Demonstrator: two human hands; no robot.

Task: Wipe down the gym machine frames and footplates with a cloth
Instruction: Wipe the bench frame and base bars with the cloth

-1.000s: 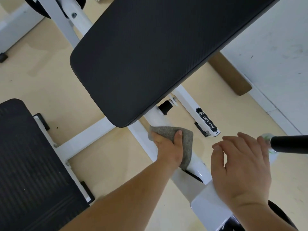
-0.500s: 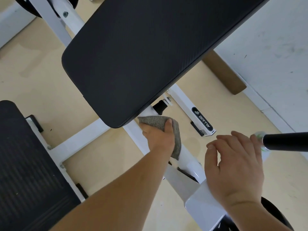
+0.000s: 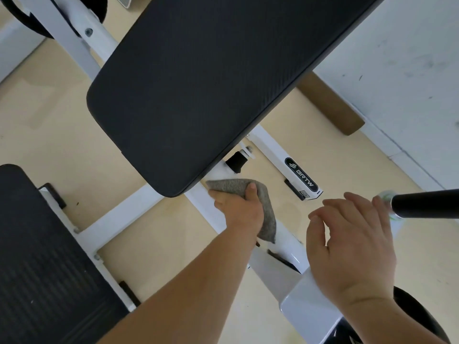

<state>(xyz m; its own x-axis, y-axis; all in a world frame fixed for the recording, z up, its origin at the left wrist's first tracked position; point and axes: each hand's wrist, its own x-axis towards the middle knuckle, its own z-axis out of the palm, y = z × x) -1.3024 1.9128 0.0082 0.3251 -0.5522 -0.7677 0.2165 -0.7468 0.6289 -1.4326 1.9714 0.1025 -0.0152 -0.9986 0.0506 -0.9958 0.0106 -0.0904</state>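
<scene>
**A:** Two big parts worry me first: the black pad (image 3: 211,95), which fills the view from the centre up to 12 o'clock, and the ribbed footplate (image 3: 44,269) at 8 o'clock.

**B:** Why the pad?

**A:** Its lower edge hangs just over the white frame (image 3: 119,214), exactly where the wiping is. If the stroke goes further toward 11 o'clock, the knuckles may hit the underside, I think.

**B:** And the hands?

**A:** The right hand (image 3: 352,244), at 4 o'clock, has its fingers loosely bent and its palm turned away. I cannot tell if it holds something. It is very near the end of the black bar (image 3: 427,203) at 3 o'clock, so a quick move could knock against it.

**B:** Where is the cloth?

**A:** Just under the centre, lying on the frame. The left hand (image 3: 238,214) presses the grey cloth (image 3: 265,214) down, with the thumb pinching it from above. One corner hangs free toward 5 o'clock and could slip out.

**B:** Anything smaller?

**A:** The black knob (image 3: 236,161), at 12 o'clock from the cloth. In my opinion the fabric may catch there.
</scene>
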